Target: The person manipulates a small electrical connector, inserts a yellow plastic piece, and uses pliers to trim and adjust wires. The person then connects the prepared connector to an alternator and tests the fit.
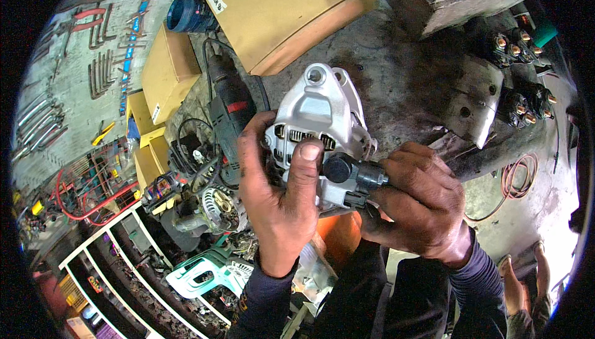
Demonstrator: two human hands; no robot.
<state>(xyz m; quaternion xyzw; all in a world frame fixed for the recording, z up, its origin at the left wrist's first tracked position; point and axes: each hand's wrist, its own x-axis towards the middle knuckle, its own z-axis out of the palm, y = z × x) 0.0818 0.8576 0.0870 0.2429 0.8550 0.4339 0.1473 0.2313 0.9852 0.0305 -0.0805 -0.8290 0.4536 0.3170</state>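
Observation:
A silver alternator (322, 112) is held up in front of me, its mounting ear pointing away. My left hand (282, 193) wraps around its left side, the thumb pressed on the slotted housing. On the near right of the housing sit a round black cap (338, 168) and a black plug socket (355, 199). My right hand (421, 205) is closed at that side, its curled fingers against the dark terminal piece (374, 178) with a small metal stud. The right fingertips are partly hidden behind the alternator.
Cardboard boxes (285, 10) and a corded power tool (229, 109) lie on the stained bench (396, 78). Another alternator (217, 209) and a teal power tool (201, 275) sit at left. Metal parts with copper studs (517, 47) stand far right; another person's legs (514, 283) show below.

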